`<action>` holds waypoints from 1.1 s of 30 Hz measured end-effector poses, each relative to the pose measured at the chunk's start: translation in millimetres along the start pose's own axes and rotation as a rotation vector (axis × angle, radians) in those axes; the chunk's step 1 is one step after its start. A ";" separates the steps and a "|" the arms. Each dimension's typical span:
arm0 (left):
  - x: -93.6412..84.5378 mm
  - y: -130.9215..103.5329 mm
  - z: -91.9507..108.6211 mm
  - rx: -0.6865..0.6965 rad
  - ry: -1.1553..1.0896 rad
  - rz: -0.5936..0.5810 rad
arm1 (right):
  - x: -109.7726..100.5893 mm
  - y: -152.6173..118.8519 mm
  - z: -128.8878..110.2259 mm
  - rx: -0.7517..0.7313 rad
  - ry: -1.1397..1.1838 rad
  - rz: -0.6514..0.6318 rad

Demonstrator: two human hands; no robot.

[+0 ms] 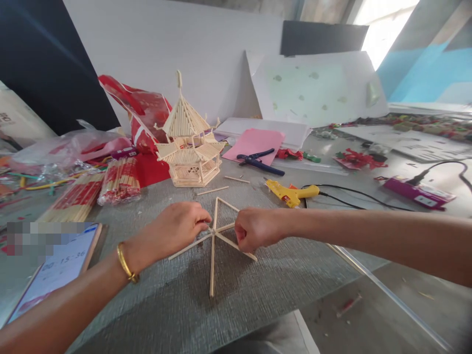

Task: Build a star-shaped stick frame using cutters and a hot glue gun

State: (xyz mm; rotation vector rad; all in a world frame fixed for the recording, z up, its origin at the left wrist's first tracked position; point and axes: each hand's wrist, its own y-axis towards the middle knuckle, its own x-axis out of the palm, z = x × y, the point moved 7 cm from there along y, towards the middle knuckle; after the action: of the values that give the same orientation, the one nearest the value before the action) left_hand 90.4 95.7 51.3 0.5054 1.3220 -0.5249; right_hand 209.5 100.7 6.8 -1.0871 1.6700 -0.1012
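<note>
A spoked frame of thin wooden sticks (213, 265) lies on the grey textured table, its spokes meeting at a centre and one outer stick joining two spokes at the back. My left hand (186, 223) is closed at the left of the centre, fingertips pinched by the spokes; what they hold is too small to make out. On the right side, my right hand (254, 228) is closed over the ends of the right spokes, and its fingertips are mostly hidden. Behind the frame stands a stick pagoda model (191, 152), with two loose sticks (213, 191) in front of it.
To the right lie a yellow glue gun (291, 192) with a black cord, blue cutters (261, 161) on pink paper (250, 142), and a purple power strip (420, 193). Bundled sticks (120, 179) and a phone (59, 270) are at left. The table's edge (295, 309) runs along the front.
</note>
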 end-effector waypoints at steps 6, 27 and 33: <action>0.3 0.7 3.2 0.010 -0.017 0.000 | -1.4 -3.7 -4.2 0.031 -0.047 0.003; 1.9 4.3 -22.7 -0.048 0.024 0.011 | -0.8 -18.1 -36.9 -0.043 -0.539 0.233; 18.1 16.1 -37.2 0.086 0.071 -0.022 | 0.3 -20.2 -38.3 -0.049 -0.559 0.238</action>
State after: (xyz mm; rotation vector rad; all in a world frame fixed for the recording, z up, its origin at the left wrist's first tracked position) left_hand 75.0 130.1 27.8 0.5853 1.3788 -0.5878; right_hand 190.9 72.1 33.4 -0.8431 1.2815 0.3681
